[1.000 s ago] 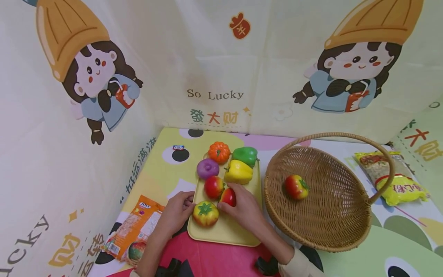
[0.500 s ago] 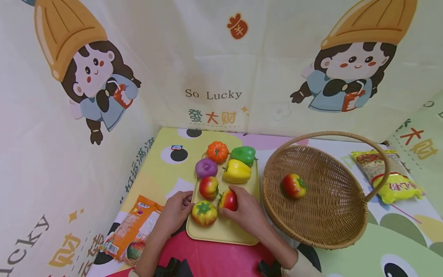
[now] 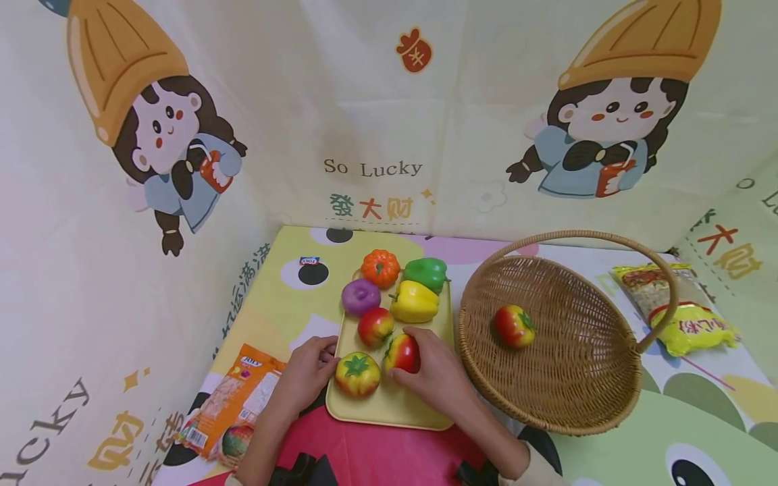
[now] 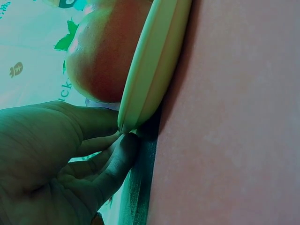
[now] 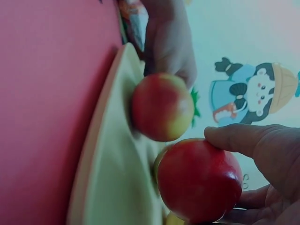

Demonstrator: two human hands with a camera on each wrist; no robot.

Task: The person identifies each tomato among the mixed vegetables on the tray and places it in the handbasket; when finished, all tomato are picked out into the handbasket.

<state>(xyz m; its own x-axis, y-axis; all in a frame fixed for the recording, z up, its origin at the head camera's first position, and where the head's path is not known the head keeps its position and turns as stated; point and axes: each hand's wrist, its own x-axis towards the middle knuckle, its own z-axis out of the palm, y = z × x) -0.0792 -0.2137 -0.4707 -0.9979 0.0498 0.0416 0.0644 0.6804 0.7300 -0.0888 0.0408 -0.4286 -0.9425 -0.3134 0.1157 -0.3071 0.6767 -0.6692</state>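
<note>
In the head view, my left hand [image 3: 308,372] pinches the left rim of a pale yellow tray [image 3: 419,413]. The left wrist view has the thumb at the edge and fingers beneath it. Thumb and fingers of my right hand [image 3: 439,372] hold a shiny red toy fruit [image 3: 407,352] with a green calyx, low over the tray's middle. Just behind it lies another red-and-yellow fruit [image 3: 375,327]. A yellower fruit [image 3: 357,374] with a green star-shaped calyx sits beside the left fingers. Farther back on the tray are a purple onion [image 3: 361,297], orange pumpkin [image 3: 380,268], yellow pepper [image 3: 415,301] and green pepper [image 3: 425,275].
Right of the tray stands a wicker basket [image 3: 583,378] with a tall arched handle and one red-and-yellow fruit [image 3: 514,327] inside. A yellow food bag [image 3: 681,314] lies beyond it. An orange snack packet [image 3: 234,405] is left of my left forearm. Printed cloth walls surround the table.
The held fruit has moved slightly towards the front right, away from the red-and-yellow fruit behind it, which rolled left and then back. My left hand has stayed at the tray rim.
</note>
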